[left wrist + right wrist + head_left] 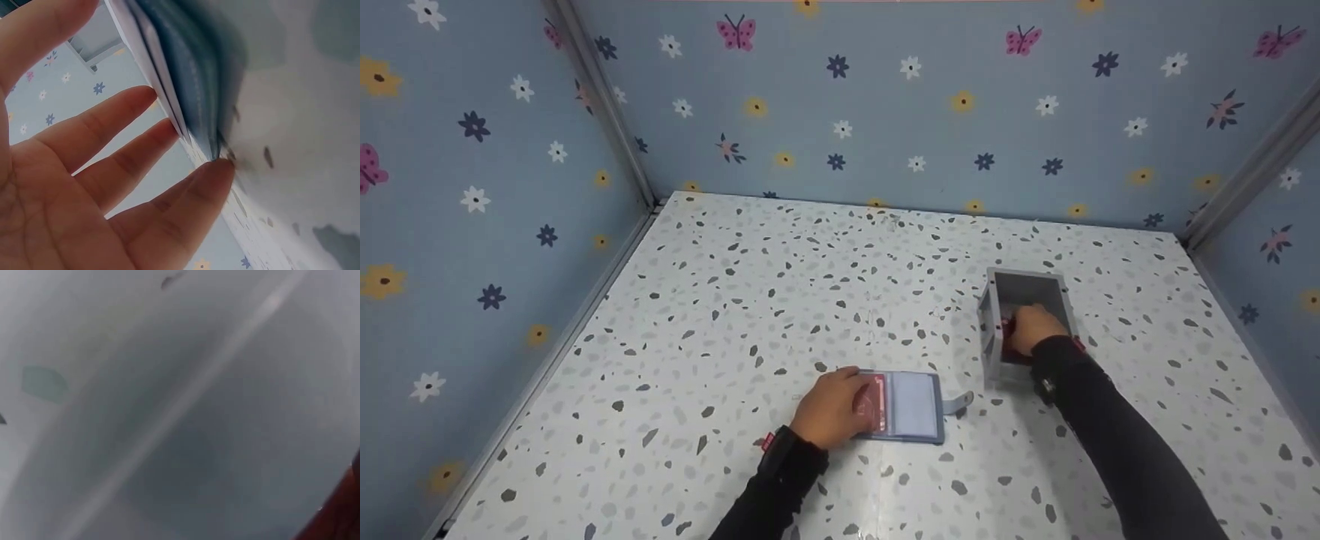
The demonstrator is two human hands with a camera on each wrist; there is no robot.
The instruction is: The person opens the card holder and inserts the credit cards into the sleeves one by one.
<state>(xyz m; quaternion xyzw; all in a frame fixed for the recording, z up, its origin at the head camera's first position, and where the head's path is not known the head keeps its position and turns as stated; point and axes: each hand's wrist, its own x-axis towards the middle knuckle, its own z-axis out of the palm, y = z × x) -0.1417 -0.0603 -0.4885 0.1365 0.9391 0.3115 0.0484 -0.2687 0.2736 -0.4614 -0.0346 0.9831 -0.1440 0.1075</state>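
Note:
A card holder (916,405) lies spread on the table, its blue-grey cover edge (197,84) close up in the left wrist view. A red card (873,405) shows in its left pocket; the right page looks pale. My left hand (829,409) rests at the holder's left side, its fairly straight fingertips touching the edge. Inside a grey box (994,300), my right hand (1035,328) has its fingers curled at a red card-like piece (1007,330), partly covered by the hand. The right wrist view is blurred, with a dark red edge (337,512) at lower right.
A strap with a snap (958,403) sticks out from the holder's right side towards the box. The speckled white table (780,300) is bounded by flower-patterned walls (877,112) at the back and both sides.

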